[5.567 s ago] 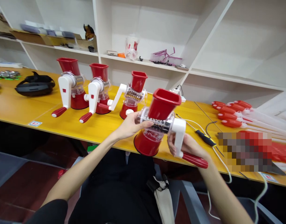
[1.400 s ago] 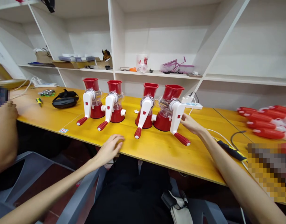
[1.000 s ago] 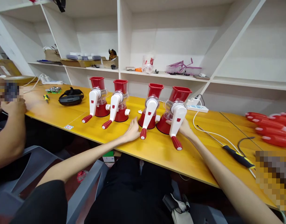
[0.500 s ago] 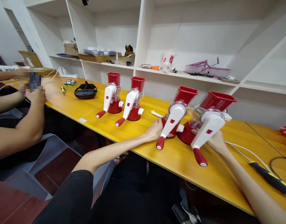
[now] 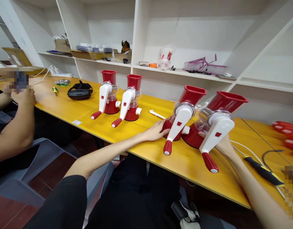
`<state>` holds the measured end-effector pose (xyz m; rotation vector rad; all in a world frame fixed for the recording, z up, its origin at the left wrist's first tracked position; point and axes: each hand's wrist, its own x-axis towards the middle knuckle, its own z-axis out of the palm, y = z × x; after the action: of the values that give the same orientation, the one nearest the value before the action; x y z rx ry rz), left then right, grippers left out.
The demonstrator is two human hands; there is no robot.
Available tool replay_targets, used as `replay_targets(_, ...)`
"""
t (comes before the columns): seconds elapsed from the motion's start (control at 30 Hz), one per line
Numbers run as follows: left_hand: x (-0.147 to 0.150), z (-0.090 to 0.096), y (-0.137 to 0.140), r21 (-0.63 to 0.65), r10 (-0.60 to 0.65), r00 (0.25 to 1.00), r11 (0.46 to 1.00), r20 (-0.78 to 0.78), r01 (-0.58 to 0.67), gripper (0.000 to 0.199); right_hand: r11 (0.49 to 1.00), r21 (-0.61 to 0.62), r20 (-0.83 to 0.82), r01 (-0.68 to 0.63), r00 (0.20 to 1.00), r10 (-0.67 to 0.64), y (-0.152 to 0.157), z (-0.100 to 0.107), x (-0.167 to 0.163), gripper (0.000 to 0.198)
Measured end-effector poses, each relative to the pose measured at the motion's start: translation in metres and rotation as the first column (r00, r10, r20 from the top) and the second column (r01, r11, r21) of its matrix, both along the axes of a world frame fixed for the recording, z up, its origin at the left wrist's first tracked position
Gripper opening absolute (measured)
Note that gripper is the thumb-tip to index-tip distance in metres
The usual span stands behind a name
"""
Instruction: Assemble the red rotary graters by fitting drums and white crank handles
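Rotary graters (image 5: 183,118): four; two hands (image 5: 154,132), half-curled, each clasping one low down.

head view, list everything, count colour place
graters: 4, red-white, on table
table: 1, yellow, mid-frame
headset: 1, black, left of graters
screwdriver: 1, black-yellow, table's right
small tool: 1, yellow, left of headset
metal pieces: several, silver-green, behind small tool
strip: 1, white, between middle graters
red items: several, red, right edge
shelving: 1, white, behind table
rack: 1, purple, on shelving
boxes: several, brown, shelving, far left
chairs: count unclear, grey, lower left
co-worker arms: several, bare, far left
left hand: 1, bare, touching third grater from left
right hand: 1, bare, at rightmost grater
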<state>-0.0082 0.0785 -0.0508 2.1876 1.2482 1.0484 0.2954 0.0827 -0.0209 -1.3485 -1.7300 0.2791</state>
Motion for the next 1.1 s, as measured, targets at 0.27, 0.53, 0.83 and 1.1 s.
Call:
replay_targets(0.27,-0.026,-0.001,0.061,0.117,0.218,0.946,0.974,-0.242,-0.194,0.055,0.999,-0.045,-0.055,-0.016,0.998,0.013,-0.003,0.002,-0.004,0.05)
replay_targets(0.53,-0.022,0.002,0.088,0.173,0.283,0.859,0.958,-0.428,-0.229,0.037,0.999,-0.032,-0.071,-0.032,0.997,0.03,0.002,-0.002,0.0,0.055)
replay_targets(0.83,-0.022,0.006,0.087,0.228,0.298,0.785,0.952,-0.543,-0.204,0.036,0.996,-0.005,-0.043,-0.088,0.995,0.088,0.002,0.007,0.006,0.057)
replay_targets(1.1,-0.022,0.008,0.065,0.279,0.4,0.721,0.916,-0.566,-0.29,0.028,0.792,0.481,-0.415,0.375,0.894,-0.17,-0.11,0.038,-0.014,0.027)
